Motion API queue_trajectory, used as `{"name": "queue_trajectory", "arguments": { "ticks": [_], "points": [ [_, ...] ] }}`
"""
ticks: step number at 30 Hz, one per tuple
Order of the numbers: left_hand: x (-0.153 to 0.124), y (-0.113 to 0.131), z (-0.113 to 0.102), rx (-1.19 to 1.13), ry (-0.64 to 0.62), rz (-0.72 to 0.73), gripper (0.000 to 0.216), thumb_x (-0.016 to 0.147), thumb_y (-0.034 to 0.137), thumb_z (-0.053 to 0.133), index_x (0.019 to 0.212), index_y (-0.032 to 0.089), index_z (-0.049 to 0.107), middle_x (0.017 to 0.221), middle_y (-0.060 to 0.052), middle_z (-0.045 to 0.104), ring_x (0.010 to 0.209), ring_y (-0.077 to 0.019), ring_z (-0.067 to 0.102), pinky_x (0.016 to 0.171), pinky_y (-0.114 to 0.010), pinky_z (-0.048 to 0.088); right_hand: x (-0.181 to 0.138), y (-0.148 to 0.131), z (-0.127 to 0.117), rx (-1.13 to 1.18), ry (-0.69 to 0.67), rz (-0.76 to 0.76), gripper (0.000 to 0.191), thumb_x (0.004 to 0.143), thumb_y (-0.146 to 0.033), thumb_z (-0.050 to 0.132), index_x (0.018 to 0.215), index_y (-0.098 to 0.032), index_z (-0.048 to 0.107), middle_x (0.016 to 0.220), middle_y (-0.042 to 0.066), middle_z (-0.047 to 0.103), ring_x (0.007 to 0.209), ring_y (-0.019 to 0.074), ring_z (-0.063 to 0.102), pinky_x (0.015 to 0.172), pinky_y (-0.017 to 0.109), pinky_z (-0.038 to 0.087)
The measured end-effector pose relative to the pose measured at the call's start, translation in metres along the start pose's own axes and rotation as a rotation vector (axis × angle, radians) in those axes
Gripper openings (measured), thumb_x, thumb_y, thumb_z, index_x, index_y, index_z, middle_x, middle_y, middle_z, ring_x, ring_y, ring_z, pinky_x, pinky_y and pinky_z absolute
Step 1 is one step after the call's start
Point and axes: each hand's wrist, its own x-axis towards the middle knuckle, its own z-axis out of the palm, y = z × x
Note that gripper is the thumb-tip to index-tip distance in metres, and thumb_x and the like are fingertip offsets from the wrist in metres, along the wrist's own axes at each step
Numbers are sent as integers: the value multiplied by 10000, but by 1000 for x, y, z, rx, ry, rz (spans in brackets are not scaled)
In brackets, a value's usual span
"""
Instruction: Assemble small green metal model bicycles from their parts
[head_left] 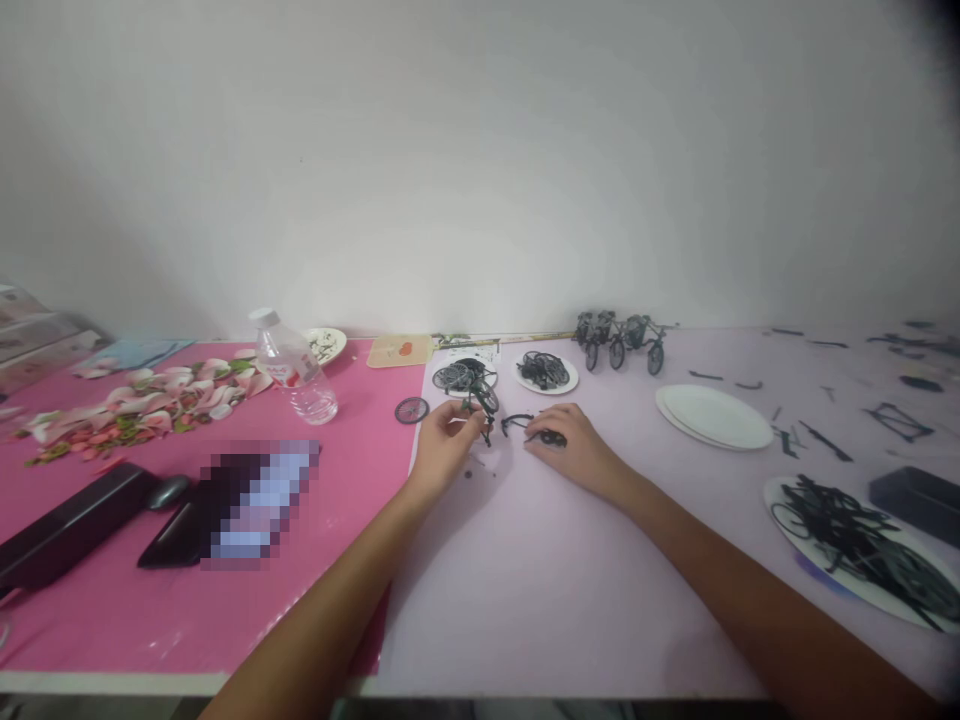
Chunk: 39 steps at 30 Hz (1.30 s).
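Note:
My left hand (448, 440) is closed on a small dark toy bicycle (484, 398), holding it tilted above the seam between the pink and pale table covers. Part of its frame is hidden by my fingers. My right hand (574, 445) bends over the pale cover, its fingers closed around a small black bicycle part (553, 438) whose exact kind is unclear. A thin curved black piece (514, 424) shows just left of those fingertips. Left of my left hand, a loose spoked wheel (412, 410) lies flat. A few tiny dark bits (469, 474) lie below the toy.
Behind my hands are two plates of wheels (517, 378) (489, 385). Several assembled toy bicycles (616, 340) stand by the wall. Right are stacked white plates (750, 430) and a parts plate (776, 490). Left are a bottle (296, 370), petals (180, 390) and a phone (172, 535).

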Motion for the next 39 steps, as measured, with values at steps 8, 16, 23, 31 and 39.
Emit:
{"name": "queue_trajectory", "arguments": {
  "ticks": [8, 16, 23, 31, 39],
  "points": [
    [8, -6, -4, 10, 32, -54, 260, 784, 300, 734, 999, 155, 723, 926, -105, 788, 913, -259, 780, 795, -322, 573, 1, 5, 2, -54, 2, -56, 56, 885, -344, 782, 910, -311, 820, 985, 45, 797, 1114, 310, 598, 987, 547, 488],
    [7, -1, -5, 78, 36, -31, 188, 754, 331, 750, 767, 154, 689, 989, -126, 801, 917, -250, 763, 801, -318, 560, -1, -2, 6, 2, -23, -71, 37, 864, -347, 812, 882, -326, 837, 1050, 49, 785, 1156, 312, 577, 1013, 567, 480],
    [10, -1, -16, 158, 83, -107, 195, 745, 348, 734, 780, 157, 716, 850, -90, 800, 773, -223, 719, 687, -289, 505, 8, -11, -15, 13, 130, -52, 144, 969, -385, 691, 969, -297, 805, 1067, 68, 748, 1137, 305, 571, 1017, 553, 480],
    [9, 4, -21, 401, 4, -177, 188, 753, 331, 679, 652, 172, 676, 623, -74, 715, 542, -189, 605, 520, -271, 381, 7, -21, -16, 43, 345, 64, 179, 976, -425, 677, 950, -275, 772, 981, 67, 702, 1052, 284, 596, 971, 496, 499],
    [7, 0, -25, 843, 58, 0, 190, 846, 345, 628, 741, 190, 658, 706, -79, 699, 620, -202, 578, 568, -284, 321, 6, -25, -12, 106, 343, 112, 167, 964, -410, 693, 934, -262, 766, 955, 56, 695, 1003, 263, 615, 882, 425, 510]
  ]
}}
